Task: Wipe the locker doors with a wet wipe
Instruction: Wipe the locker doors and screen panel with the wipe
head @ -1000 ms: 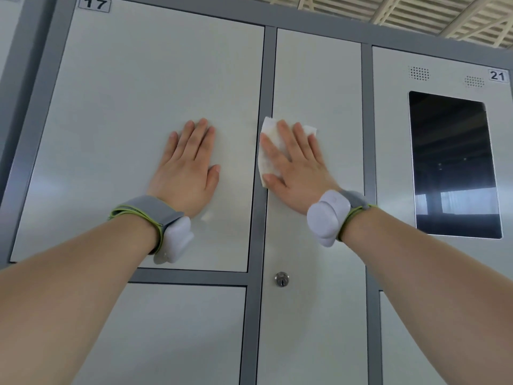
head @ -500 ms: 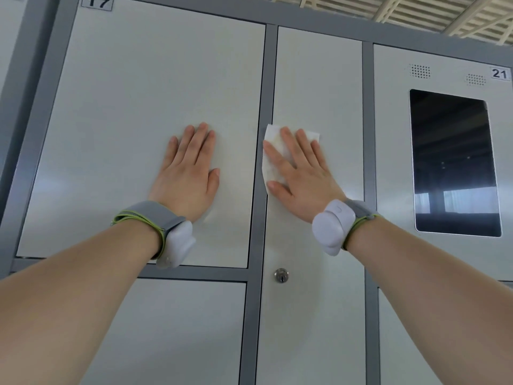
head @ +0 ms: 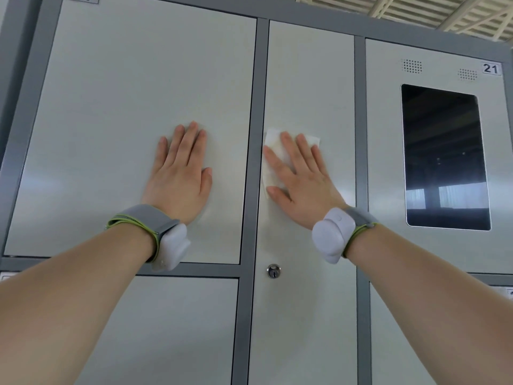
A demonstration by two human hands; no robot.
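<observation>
At the centre of the frame, the right hand lay flat on the narrow locker door, fingers straight and spread, pressing the wet wipe against the panel. The wipe sat under the fingers and palm. Its top edge showed beyond the fingertips, and its left edge reached the door's left margin beside the thumb. Left of centre, the left hand rested flat on the large door, fingers straight, holding nothing. A keyhole lock sat lower on the narrow door.
</observation>
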